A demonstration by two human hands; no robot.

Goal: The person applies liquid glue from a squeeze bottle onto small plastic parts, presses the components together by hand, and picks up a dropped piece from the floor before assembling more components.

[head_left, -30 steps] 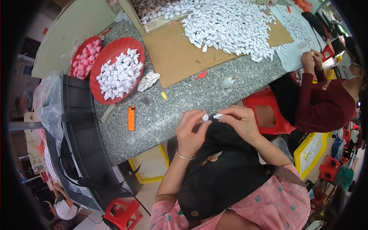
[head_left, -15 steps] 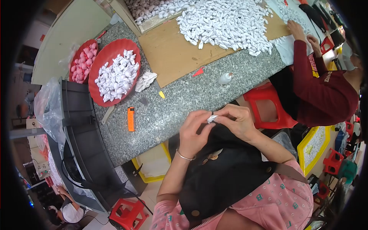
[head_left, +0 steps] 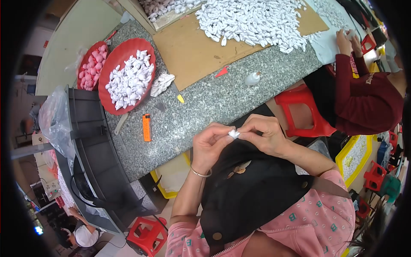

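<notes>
Between the fingertips of both hands is a small white piece (head_left: 233, 133), held over my dark apron close to the table's edge. My left hand (head_left: 209, 145), with a bracelet at the wrist, pinches its left side. From the other side, my right hand (head_left: 266, 136) grips it between thumb and fingers. The piece is mostly covered, so its exact kind does not show. Left of the hands, a red bowl (head_left: 147, 49) holds many similar small white pieces. A big heap of white elongated pieces (head_left: 252, 21) lies on a cardboard sheet (head_left: 188, 62).
On the granite table (head_left: 188, 113) lie an orange lighter (head_left: 146, 128), a small white bottle (head_left: 252, 79), a crumpled white cloth (head_left: 162, 84) and a yellow scrap (head_left: 180, 98). A second bowl holds pink pieces (head_left: 92, 68). A co-worker in a dark red sleeve (head_left: 342, 94) sits at right.
The white piece has been turned between my fingertips, and my left hand has shifted slightly left and down. The co-worker's hands have come together and lifted from the tabletop.
</notes>
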